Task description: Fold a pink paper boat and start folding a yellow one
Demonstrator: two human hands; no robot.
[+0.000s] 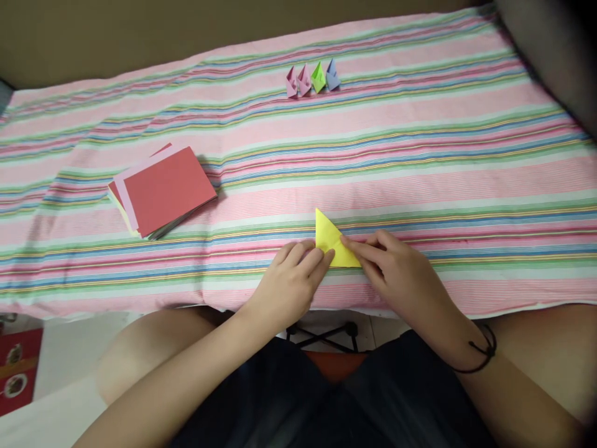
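A yellow sheet of origami paper [332, 239], folded into a triangle, lies on the striped cloth near its front edge. One point of the triangle faces away from me, and its lower edge runs toward my right hand. My left hand [295, 274] grips the paper's lower left part, thumb on top and the other fingers curled beside it. With thumb and index finger, my right hand [392, 264] pinches the sloping right edge. The fingers hide parts of the left and right edges.
A stack of coloured paper [170, 190], red on top, lies at the left. Several small folded paper figures stand in a row toward the back: two pink ones [303, 81], a green one [318, 78] and a blue one [333, 76]. The striped cloth [420, 180] covers the table.
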